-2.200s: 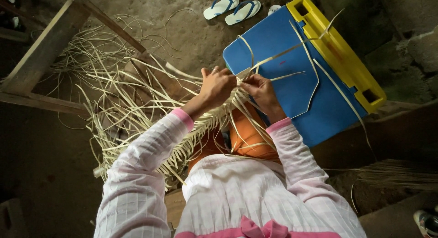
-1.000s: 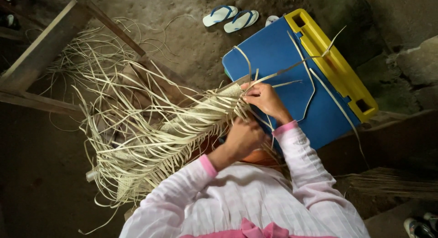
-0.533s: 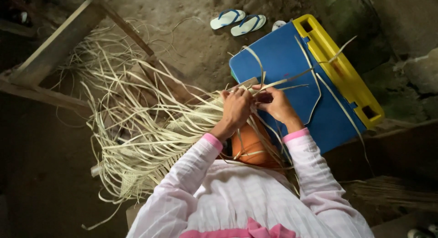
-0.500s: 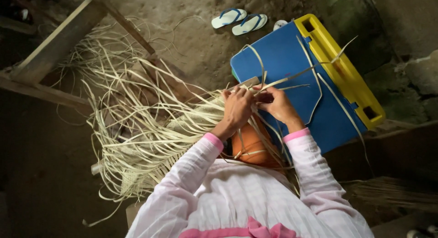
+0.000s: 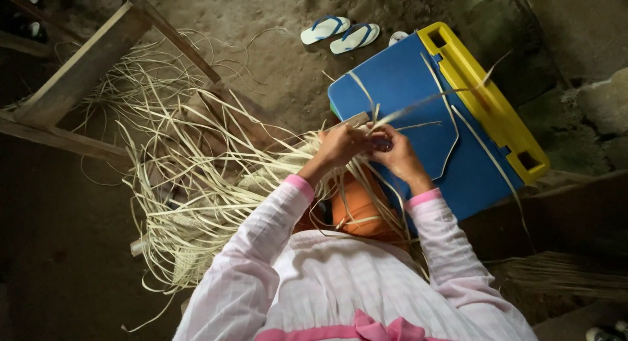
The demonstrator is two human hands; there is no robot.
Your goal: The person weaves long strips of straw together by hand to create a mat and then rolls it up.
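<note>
My left hand (image 5: 341,147) and my right hand (image 5: 396,154) meet over my lap, both pinching pale straw strips (image 5: 196,190) at the edge of a woven piece. The loose strips fan out to the left across the dirt floor. One long strip (image 5: 445,92) rises from my fingers toward the upper right, over a blue plastic crate lid (image 5: 418,99) with a yellow handle edge (image 5: 484,105). My sleeves are pink and white striped; orange cloth (image 5: 356,213) shows on my lap.
A pair of white and blue sandals (image 5: 340,34) lies on the dirt floor at the top. A wooden frame (image 5: 85,73) slants across the upper left. A bundle of brownish fibres (image 5: 562,275) lies at the right. Stone blocks (image 5: 602,105) sit at the far right.
My left hand drew back toward my body a second ago, then returned to my right hand at the weave. One strip now sticks out to the upper right.
</note>
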